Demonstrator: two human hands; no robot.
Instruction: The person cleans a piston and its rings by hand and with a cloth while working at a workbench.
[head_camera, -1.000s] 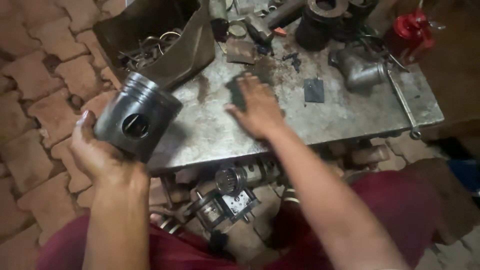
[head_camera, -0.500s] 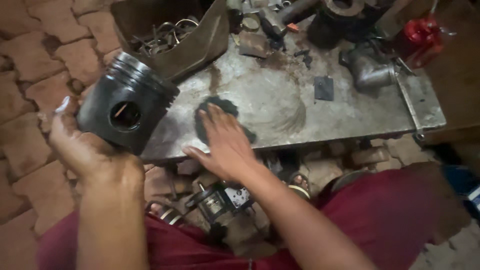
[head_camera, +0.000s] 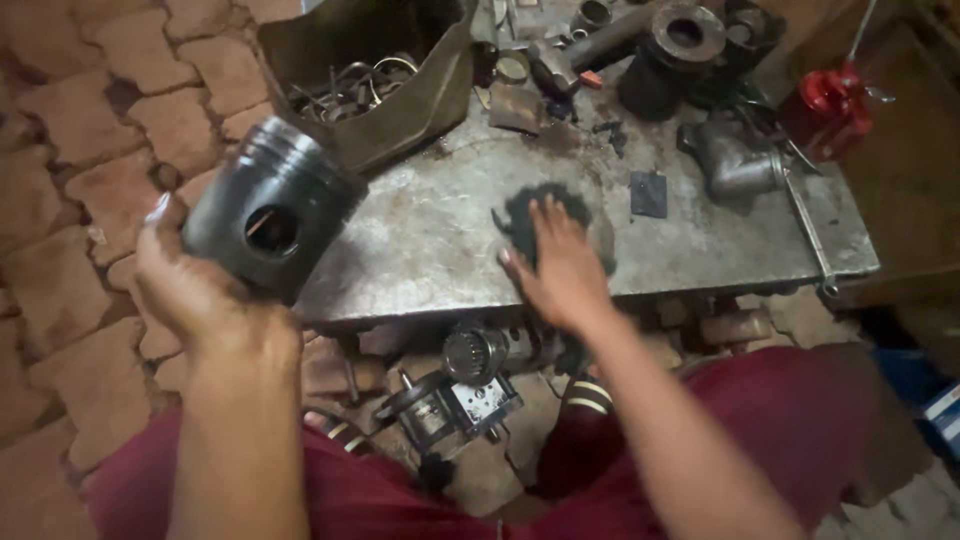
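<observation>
My left hand (head_camera: 205, 300) is closed around the skirt of a dark metal piston (head_camera: 268, 218), held up clear of the steel table (head_camera: 420, 240), crown tilted away from my palm. I judge it rigid, fairly heavy and probably oily. Grip across the skirt beside the pin bore, not on the ring grooves above my fingers. My right hand (head_camera: 560, 265) lies flat, fingers spread, pressing a black rag (head_camera: 535, 205) onto the table; it grasps nothing.
</observation>
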